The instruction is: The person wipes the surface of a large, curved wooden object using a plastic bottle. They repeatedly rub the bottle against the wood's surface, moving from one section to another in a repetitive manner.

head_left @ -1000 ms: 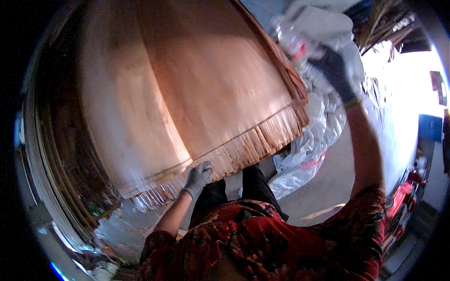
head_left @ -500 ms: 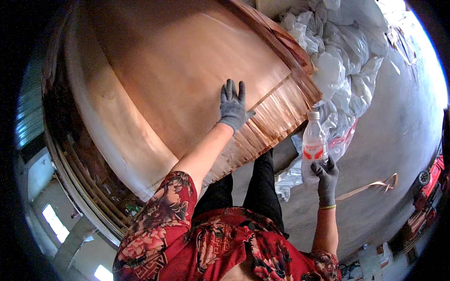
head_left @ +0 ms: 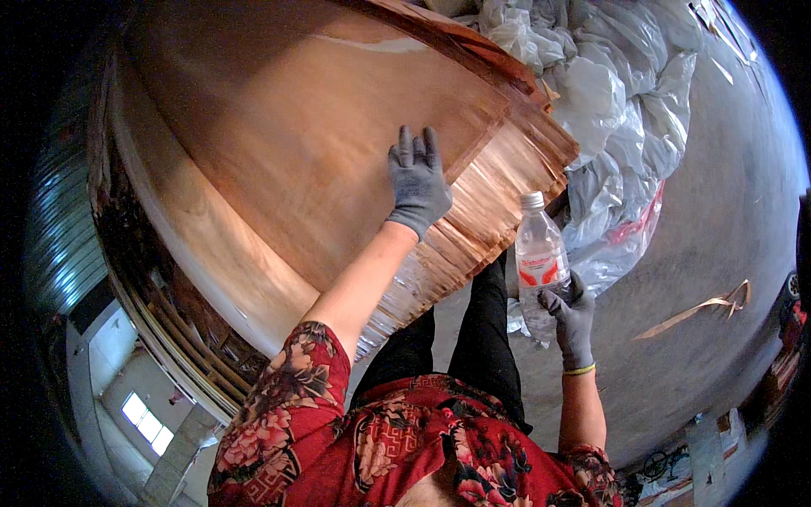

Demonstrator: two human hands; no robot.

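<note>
My left hand, in a grey glove, lies on a stack of thin reddish-brown wood veneer sheets, with its fingers stretched out toward the far side. Beside the stack's near right corner, my right hand, gloved in grey too, is wrapped round the lower part of a clear plastic bottle. The bottle stands nearly upright, tipped slightly left, and has a pale cap and a red-and-white label. Many layered edges show along the stack's near right side.
Crumpled clear plastic sheeting lies to the right of the stack. On the grey floor at the right is a loose tan strip. A paler curved sheet runs along the stack's left side. Dark clutter sits at the lower right.
My right hand has brought the bottle a little to the left, closer to the stack. My left hand stays on the sheets, its fingers now nearer together. The view has turned slightly.
</note>
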